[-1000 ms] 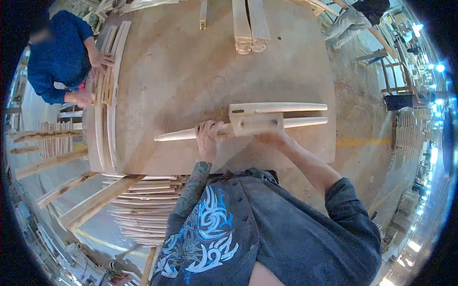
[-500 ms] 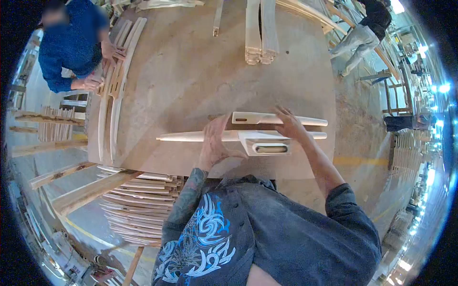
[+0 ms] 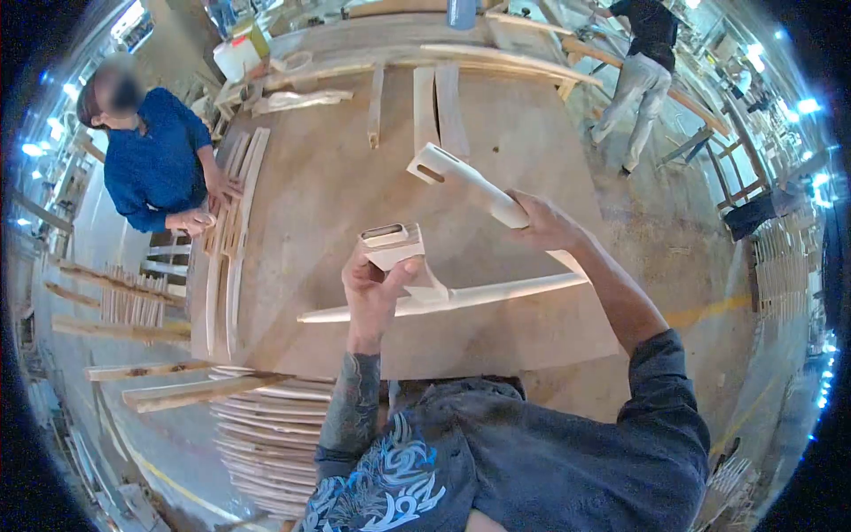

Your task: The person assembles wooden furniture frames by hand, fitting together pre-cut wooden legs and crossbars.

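Note:
My left hand [image 3: 377, 288] is closed around the slotted, block-like end of a pale wooden furniture part [image 3: 388, 246], raised with its slot facing up. In my right hand [image 3: 542, 223] is a second slotted wooden part [image 3: 470, 186], held near its middle and tilted, its slotted end pointing up and left. Below both hands a long tapered wooden length [image 3: 505, 290] runs across the worktable [image 3: 310, 195]. Whether it joins the left-hand part cannot be made out.
At the left edge a co-worker [image 3: 160, 168] has both hands on several long wooden parts [image 3: 235, 257]. Boards [image 3: 439, 106] lie toward the far side. A stack of slats [image 3: 266, 434] stands below the near left edge. Another person [image 3: 643, 80] is at the upper right.
Both slotted ends have been lifted and turned. My left hand now grips one end, and my right hand has raised the other part. The view has tilted up, showing more of the far side.

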Motion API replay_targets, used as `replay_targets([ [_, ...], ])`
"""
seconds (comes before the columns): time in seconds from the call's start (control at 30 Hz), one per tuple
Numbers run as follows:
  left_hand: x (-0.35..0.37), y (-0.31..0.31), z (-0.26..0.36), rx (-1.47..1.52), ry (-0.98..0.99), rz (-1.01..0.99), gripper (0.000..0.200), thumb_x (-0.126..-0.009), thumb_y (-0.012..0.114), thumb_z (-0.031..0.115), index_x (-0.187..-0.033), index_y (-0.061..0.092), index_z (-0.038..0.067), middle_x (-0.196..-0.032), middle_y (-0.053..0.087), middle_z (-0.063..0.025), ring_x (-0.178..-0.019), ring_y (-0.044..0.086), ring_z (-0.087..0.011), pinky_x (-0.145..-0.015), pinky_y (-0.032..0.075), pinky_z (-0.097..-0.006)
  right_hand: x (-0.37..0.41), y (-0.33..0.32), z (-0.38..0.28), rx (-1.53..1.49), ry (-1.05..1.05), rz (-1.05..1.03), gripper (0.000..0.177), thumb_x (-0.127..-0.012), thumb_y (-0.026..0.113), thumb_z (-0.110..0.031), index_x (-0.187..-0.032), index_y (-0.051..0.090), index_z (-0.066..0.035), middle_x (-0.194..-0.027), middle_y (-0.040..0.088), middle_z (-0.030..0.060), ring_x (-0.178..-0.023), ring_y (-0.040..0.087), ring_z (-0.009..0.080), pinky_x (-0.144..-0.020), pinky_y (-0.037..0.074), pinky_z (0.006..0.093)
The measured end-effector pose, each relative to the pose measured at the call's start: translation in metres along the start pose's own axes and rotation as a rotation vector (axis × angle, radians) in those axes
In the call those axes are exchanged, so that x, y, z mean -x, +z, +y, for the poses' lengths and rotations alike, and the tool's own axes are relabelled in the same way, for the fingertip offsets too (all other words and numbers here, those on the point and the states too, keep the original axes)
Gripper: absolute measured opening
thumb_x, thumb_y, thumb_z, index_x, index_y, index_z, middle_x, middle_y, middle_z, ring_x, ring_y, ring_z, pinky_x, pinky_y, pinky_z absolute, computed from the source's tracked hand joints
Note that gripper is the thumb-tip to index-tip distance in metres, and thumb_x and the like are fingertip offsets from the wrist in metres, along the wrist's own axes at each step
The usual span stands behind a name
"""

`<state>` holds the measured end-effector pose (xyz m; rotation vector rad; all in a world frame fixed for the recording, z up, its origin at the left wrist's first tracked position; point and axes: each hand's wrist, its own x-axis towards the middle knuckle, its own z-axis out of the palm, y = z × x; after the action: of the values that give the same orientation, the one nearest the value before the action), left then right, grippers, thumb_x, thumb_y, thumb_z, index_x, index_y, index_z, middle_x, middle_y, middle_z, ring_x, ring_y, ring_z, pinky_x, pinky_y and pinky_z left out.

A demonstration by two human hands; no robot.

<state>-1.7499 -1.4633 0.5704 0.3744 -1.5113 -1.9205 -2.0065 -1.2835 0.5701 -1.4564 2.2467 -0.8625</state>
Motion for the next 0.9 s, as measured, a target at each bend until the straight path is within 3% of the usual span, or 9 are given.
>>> replay_targets([
  [0.07,-0.005,0.007,0.003,0.017,0.066,0.011,0.035,-0.083,0.074,0.006,-0.115,0.061,0.001,-0.102,0.067,-0.0042,-0.091,0.061,-0.0103,-0.082,0.051,-0.0273,0.005,-0.013,-0.022,-0.028,-0.097,0.039,0.045,-0.077,0.073,-0.024,-0.114,0.057,-0.003,-0.093,0.067,0.0187,-0.084,0.067,0.0322,-0.072,0.050,0.0400],
  [0.27,-0.009,0.009,0.009,0.062,0.129,0.032,0.027,-0.086,0.073,0.009,-0.110,0.061,0.003,-0.100,0.067,-0.0032,-0.088,0.061,-0.0089,-0.079,0.050,-0.0255,0.020,-0.056,-0.101,0.004,-0.024,-0.114,0.043,-0.087,0.071,-0.025,-0.119,0.055,-0.001,-0.092,0.064,0.0151,-0.083,0.064,0.0239,-0.076,0.049,0.0371],
  [0.37,-0.010,0.012,0.013,0.078,0.205,0.006,0.021,-0.087,0.071,0.009,-0.105,0.061,0.005,-0.098,0.067,-0.0001,-0.086,0.060,-0.0067,-0.077,0.048,-0.0236,0.022,-0.068,-0.127,0.018,-0.242,-0.055,0.047,-0.087,0.070,-0.025,-0.124,0.054,-0.001,-0.093,0.064,0.0150,-0.082,0.064,0.0252,-0.076,0.050,0.0375],
  [0.43,-0.011,0.014,0.014,0.084,0.216,0.010,0.020,-0.087,0.071,0.010,-0.105,0.061,0.005,-0.098,0.067,0.0001,-0.086,0.059,-0.0062,-0.077,0.048,-0.0235,0.021,-0.073,-0.138,0.246,-0.464,0.122,0.054,-0.085,0.072,-0.024,-0.132,0.052,-0.008,-0.097,0.065,0.0141,-0.083,0.064,0.0300,-0.075,0.050,0.0391],
  [0.47,-0.011,0.014,0.015,0.088,0.211,0.001,0.020,-0.087,0.071,0.010,-0.104,0.062,0.005,-0.098,0.067,0.0003,-0.086,0.059,-0.0058,-0.077,0.048,-0.0233,0.022,-0.080,-0.148,0.250,-0.477,0.119,0.054,-0.085,0.072,-0.024,-0.132,0.052,-0.008,-0.097,0.065,0.0141,-0.083,0.064,0.0300,-0.075,0.050,0.0391],
  [0.53,-0.011,0.014,0.014,0.088,0.210,0.004,0.021,-0.087,0.071,0.011,-0.105,0.062,0.005,-0.098,0.067,0.0002,-0.086,0.059,-0.0056,-0.077,0.048,-0.0230,0.025,-0.091,-0.170,0.492,-0.288,0.012,0.063,-0.081,0.073,-0.021,-0.139,0.049,-0.019,-0.102,0.065,0.0132,-0.086,0.063,0.0329,-0.075,0.051,0.0409],
  [0.63,-0.011,0.013,0.014,0.095,0.193,0.013,0.023,-0.087,0.072,0.012,-0.107,0.063,0.005,-0.099,0.068,-0.0001,-0.087,0.060,-0.0057,-0.077,0.049,-0.0229,0.026,-0.095,-0.171,0.660,-0.378,0.063,0.066,-0.079,0.072,-0.019,-0.140,0.048,-0.027,-0.105,0.062,0.0106,-0.088,0.062,0.0300,-0.074,0.051,0.0421],
  [0.73,-0.014,0.011,0.014,0.102,0.175,0.008,0.027,-0.087,0.073,0.014,-0.110,0.064,0.005,-0.099,0.068,-0.0002,-0.088,0.061,-0.0062,-0.078,0.049,-0.0232,0.024,-0.096,-0.174,0.860,-0.495,0.128,0.069,-0.080,0.068,-0.018,-0.143,0.043,-0.032,-0.097,0.059,0.0062,-0.084,0.063,0.0244,-0.066,0.054,0.0373],
  [0.9,-0.018,-0.004,0.008,0.112,0.099,-0.124,0.034,-0.085,0.074,0.010,-0.116,0.062,0.005,-0.107,0.068,-0.0016,-0.095,0.061,-0.0079,-0.082,0.050,-0.0248,0.026,-0.100,-0.166,0.939,-0.553,0.100,0.069,-0.079,0.066,-0.013,-0.142,0.044,-0.033,-0.095,0.059,0.0045,-0.082,0.064,0.0231,-0.065,0.055,0.0341],
])
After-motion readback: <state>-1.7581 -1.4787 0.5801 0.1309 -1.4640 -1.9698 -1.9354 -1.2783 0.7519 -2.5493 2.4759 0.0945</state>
